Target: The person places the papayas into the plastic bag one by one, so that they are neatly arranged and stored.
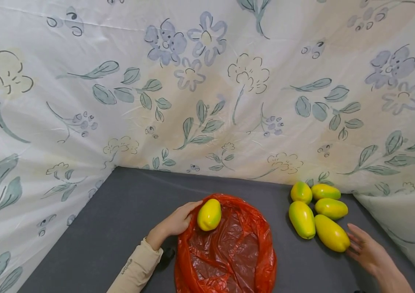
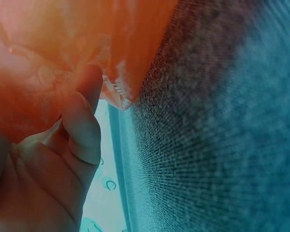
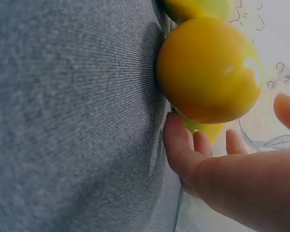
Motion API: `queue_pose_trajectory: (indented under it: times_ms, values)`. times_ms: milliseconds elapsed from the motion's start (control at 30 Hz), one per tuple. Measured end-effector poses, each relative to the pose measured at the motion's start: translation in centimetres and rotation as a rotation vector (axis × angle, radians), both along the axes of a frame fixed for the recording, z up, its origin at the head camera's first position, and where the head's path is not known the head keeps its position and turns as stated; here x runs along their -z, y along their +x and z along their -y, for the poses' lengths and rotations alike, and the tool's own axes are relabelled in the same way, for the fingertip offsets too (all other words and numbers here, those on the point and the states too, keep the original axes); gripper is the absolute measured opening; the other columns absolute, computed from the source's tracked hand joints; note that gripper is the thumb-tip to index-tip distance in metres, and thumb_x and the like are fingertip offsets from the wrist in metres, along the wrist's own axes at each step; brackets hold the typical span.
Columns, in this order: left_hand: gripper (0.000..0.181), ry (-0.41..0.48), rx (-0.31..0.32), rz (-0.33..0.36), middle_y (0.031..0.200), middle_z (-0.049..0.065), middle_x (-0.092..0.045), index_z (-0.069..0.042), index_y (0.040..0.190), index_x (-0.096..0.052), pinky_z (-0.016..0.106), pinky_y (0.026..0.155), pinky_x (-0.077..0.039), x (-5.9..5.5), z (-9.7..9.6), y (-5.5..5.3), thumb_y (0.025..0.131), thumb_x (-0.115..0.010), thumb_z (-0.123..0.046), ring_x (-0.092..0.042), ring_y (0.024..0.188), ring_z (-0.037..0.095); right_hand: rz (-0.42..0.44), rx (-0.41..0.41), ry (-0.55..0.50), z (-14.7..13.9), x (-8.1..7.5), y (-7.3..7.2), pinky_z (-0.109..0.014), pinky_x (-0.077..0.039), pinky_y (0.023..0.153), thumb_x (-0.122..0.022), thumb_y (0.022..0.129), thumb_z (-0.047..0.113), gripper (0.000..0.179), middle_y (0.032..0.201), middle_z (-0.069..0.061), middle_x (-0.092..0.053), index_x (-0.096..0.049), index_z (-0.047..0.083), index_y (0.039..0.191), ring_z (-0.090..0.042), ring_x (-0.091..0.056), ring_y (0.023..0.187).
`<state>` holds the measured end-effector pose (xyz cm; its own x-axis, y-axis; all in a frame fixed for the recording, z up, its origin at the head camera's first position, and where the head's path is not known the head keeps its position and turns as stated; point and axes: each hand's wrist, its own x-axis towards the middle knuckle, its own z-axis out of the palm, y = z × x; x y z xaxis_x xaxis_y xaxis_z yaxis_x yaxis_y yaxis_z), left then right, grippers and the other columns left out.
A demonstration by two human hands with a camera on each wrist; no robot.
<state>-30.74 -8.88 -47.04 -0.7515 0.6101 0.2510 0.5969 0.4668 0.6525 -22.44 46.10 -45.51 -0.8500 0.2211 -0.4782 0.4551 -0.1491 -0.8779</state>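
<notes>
With a mango-like fruit [image 1: 209,215] at its fingertips, the left hand [image 1: 178,221] pinches a red plastic bag [image 1: 266,248]; the right hand [image 1: 366,250], loose-fingered, is beside five more mango-like fruits [image 1: 332,233].

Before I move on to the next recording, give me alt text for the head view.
A person's left hand holds the edge of an open red bag, one yellow fruit at its rim; the right hand is beside five others on a dark surface, floral cloth behind.
</notes>
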Motion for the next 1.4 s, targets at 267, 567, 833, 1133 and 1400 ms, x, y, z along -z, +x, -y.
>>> queue_pose_trajectory:
  times_ms: [267,567,833,1133,1400]
  values:
    - [0.052,-0.005,0.001,0.0,0.137,0.022,-0.046,0.005,0.141,-0.04,0.052,0.101,-0.037,-0.1,-0.1,0.0,0.09,-0.049,0.01,-0.045,0.125,0.037,0.027,-0.101,0.204,1.5,-1.0,-0.2,-0.066,-0.014,0.104,-0.052,0.08,0.07,0.118,0.151,-0.023,0.026,0.017,0.003,0.148,-0.051,0.009,0.136]
    - [0.052,-0.001,0.004,0.019,0.138,0.022,-0.045,0.005,0.142,-0.038,0.051,0.101,-0.037,-0.3,-0.2,0.1,0.091,-0.049,0.008,-0.044,0.125,0.036,0.04,-0.166,0.335,2.3,-1.2,-0.4,-0.066,-0.029,0.097,-0.042,0.09,0.064,0.104,0.148,-0.034,0.018,0.012,-0.004,0.147,-0.053,-0.004,0.132]
    - [0.052,0.002,-0.005,-0.009,0.137,0.022,-0.046,0.005,0.141,-0.04,0.052,0.101,-0.036,-0.2,-0.1,0.2,0.09,-0.05,0.009,-0.044,0.125,0.037,0.078,-0.202,0.355,2.6,-1.5,-0.3,-0.06,-0.041,0.09,-0.044,0.088,0.067,0.11,0.146,-0.038,0.013,0.014,-0.006,0.145,-0.052,-0.01,0.129]
    - [0.051,-0.005,0.001,-0.015,0.137,0.022,-0.046,0.005,0.141,-0.04,0.052,0.101,-0.036,0.0,0.1,0.1,0.091,-0.05,0.009,-0.044,0.125,0.038,0.043,-0.209,0.3,2.4,-1.2,0.1,-0.054,-0.045,0.088,-0.041,0.09,0.064,0.107,0.146,-0.037,0.016,0.015,-0.007,0.145,-0.054,-0.009,0.13]
    - [0.052,-0.005,0.004,-0.007,0.137,0.021,-0.046,0.004,0.141,-0.04,0.051,0.101,-0.037,0.1,0.0,0.0,0.091,-0.051,0.007,-0.045,0.124,0.037,-0.004,-0.179,0.22,1.3,-0.5,0.8,-0.049,-0.05,0.083,-0.039,0.092,0.061,0.103,0.139,-0.039,-0.001,0.013,-0.012,0.144,-0.042,-0.038,0.114]
